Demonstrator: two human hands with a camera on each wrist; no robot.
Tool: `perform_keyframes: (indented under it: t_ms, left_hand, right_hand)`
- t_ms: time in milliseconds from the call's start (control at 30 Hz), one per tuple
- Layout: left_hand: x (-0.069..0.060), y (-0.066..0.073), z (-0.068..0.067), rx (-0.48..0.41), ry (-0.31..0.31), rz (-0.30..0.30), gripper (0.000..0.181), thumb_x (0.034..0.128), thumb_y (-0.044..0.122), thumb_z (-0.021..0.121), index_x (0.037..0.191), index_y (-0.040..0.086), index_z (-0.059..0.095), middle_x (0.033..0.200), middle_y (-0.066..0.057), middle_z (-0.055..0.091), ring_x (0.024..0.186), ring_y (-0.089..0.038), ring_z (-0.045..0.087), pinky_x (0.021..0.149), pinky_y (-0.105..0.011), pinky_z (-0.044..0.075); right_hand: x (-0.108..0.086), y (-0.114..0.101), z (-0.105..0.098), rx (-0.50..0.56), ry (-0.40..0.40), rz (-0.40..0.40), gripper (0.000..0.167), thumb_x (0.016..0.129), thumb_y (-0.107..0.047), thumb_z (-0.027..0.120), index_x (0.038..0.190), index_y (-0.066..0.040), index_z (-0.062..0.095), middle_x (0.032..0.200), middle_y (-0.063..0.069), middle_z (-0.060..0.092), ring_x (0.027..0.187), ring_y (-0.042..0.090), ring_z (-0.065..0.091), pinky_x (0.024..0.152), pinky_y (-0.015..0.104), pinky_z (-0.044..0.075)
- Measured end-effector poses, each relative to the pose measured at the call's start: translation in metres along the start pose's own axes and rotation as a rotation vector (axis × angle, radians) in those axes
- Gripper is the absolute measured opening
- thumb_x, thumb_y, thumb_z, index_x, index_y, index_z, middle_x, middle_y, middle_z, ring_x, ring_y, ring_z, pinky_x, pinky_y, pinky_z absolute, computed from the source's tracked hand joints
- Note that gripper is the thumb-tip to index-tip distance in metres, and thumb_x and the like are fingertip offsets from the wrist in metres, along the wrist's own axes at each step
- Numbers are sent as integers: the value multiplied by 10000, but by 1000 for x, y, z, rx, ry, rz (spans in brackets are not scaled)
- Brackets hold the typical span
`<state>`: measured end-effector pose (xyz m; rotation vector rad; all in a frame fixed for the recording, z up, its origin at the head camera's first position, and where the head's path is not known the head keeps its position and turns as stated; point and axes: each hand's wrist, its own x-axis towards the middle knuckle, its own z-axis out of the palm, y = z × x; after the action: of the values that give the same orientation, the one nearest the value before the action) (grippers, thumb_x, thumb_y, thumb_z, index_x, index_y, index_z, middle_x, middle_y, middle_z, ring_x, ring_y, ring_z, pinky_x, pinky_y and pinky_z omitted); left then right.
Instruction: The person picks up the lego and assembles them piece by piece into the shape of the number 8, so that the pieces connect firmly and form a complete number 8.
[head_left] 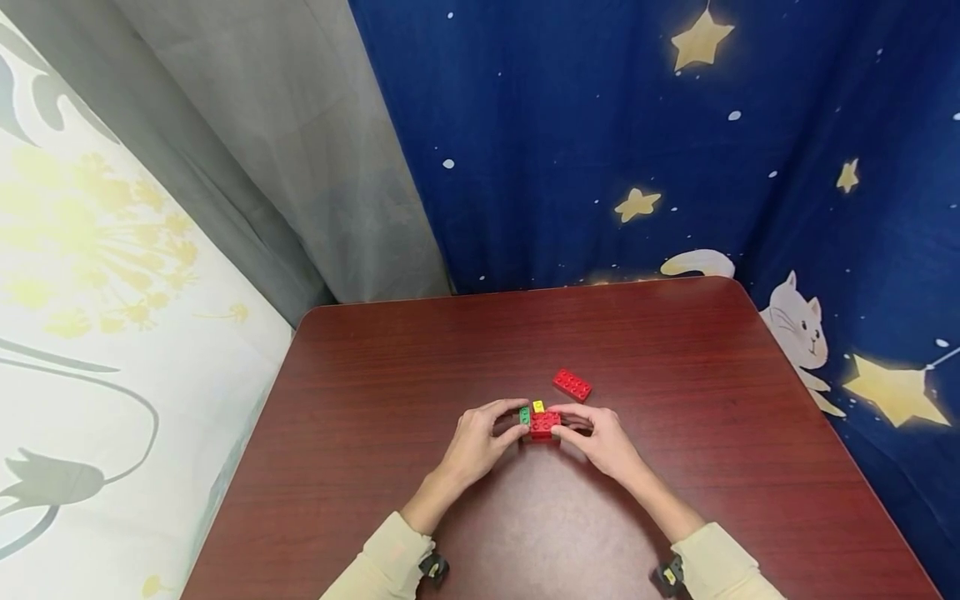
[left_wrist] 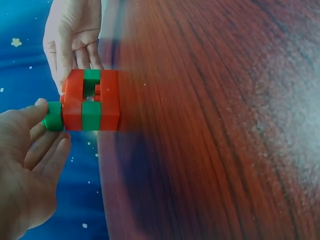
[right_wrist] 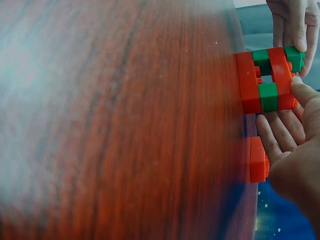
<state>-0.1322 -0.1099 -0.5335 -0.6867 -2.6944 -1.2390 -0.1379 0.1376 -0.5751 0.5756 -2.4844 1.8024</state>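
A small stack of toy building bricks stands on the table: a red brick [right_wrist: 247,82] at the bottom, green bricks [left_wrist: 91,116] with a gap between them in the middle, and an upper red brick [head_left: 545,422]. My left hand [head_left: 477,437] pinches a small green brick [left_wrist: 54,116] between thumb and fingers at the upper brick's left end. Whether that brick is pressed fully down I cannot tell. Thumb in front and fingers behind, my right hand [head_left: 600,439] holds the upper red brick's right end. A yellow brick [head_left: 538,406] shows just behind the stack.
Beyond my right hand, a loose red brick [head_left: 572,384] lies studs up on the brown table [head_left: 420,358]. Blue star-patterned cloth [head_left: 555,150] and a grey curtain [head_left: 285,133] hang behind the table's far edge.
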Motion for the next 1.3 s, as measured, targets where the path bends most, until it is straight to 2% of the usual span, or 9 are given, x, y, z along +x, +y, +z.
perform_keyframes:
  t_ms: [133, 367, 567, 733, 1067, 1300]
  left_hand:
    - [0, -2, -1, -17, 6, 3, 395, 940, 204, 839, 1313, 112, 747, 1246, -32, 764, 1134, -204, 740, 934, -373, 604]
    - [0, -5, 0, -72, 16, 5, 339, 943, 190, 830, 1258, 77, 776, 1183, -38, 781, 1079, -240, 762, 882, -356, 620]
    - [-1, -6, 2, -59, 32, 0, 328, 943, 205, 829, 1255, 120, 782, 1176, -18, 785, 1069, -223, 764, 873, -327, 618]
    - [-1, -5, 1, -43, 38, -7, 324, 943, 222, 828, 1256, 149, 785, 1177, -8, 786, 1090, -212, 757, 886, -354, 614]
    - [-2, -6, 2, -82, 23, -6, 332, 945, 205, 821, 1263, 123, 777, 1187, -46, 783, 1091, -248, 759, 885, -398, 621]
    - [0, -6, 2, -63, 13, 8, 352, 943, 192, 831, 1282, 117, 767, 1209, -37, 777, 1090, -212, 758, 889, -336, 615]
  right_hand:
    - [0, -1, 1, 0, 7, -4, 306, 935, -131, 838, 1230, -66, 792, 1130, 91, 794, 989, 214, 776, 807, 236, 602]
    - [-1, 0, 0, 5, 8, -8, 301, 937, -143, 838, 1228, -75, 795, 1130, 87, 794, 990, 235, 778, 808, 252, 607]
    - [0, 1, 0, 9, -2, 1, 311, 935, -143, 841, 1233, -71, 792, 1140, 71, 794, 999, 197, 773, 818, 255, 608]
    - [1, 2, 0, -2, -5, 16, 308, 934, -143, 841, 1233, -86, 794, 1142, 43, 795, 1003, 164, 767, 827, 246, 604]
    - [0, 0, 1, 24, 4, 5, 312, 930, -122, 840, 1232, -61, 789, 1144, 97, 790, 1006, 276, 775, 824, 282, 614]
    - [0, -1, 3, -15, 19, -2, 309, 917, 4, 815, 1220, 38, 763, 1126, 187, 778, 984, 377, 770, 801, 317, 624]
